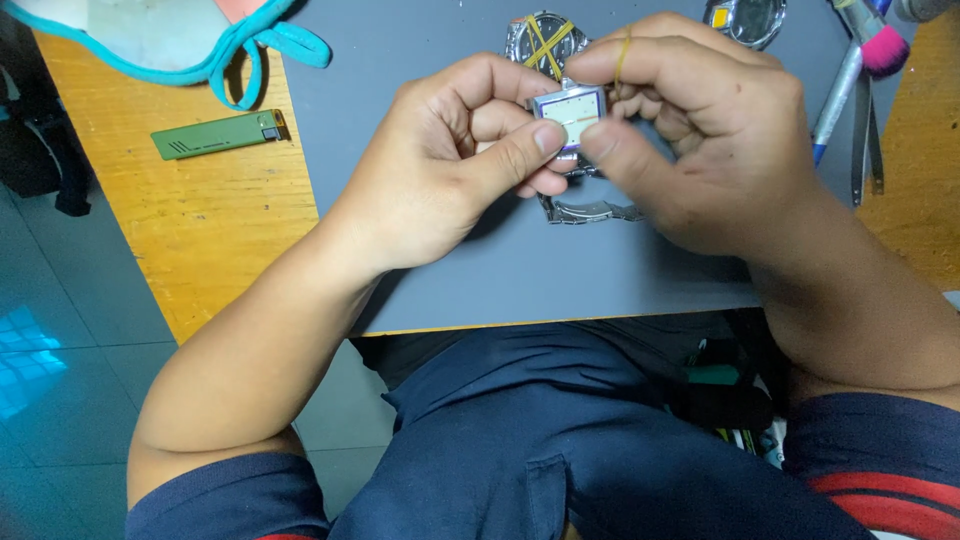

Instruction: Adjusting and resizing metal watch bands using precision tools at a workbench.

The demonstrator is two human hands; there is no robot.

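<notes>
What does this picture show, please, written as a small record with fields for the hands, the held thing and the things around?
left hand: thumb and fingers grip the left side of the watch
right hand: thumb and forefinger pinch the right side of the watch; a yellow rubber band loops its forefinger
watch: square, pale dial, held above the grey mat; metal bracelet hangs below
behind: round watch case crossed by yellow bands
right edge: pink brush, tweezers
left on wooden table: green lighter, face mask
</notes>
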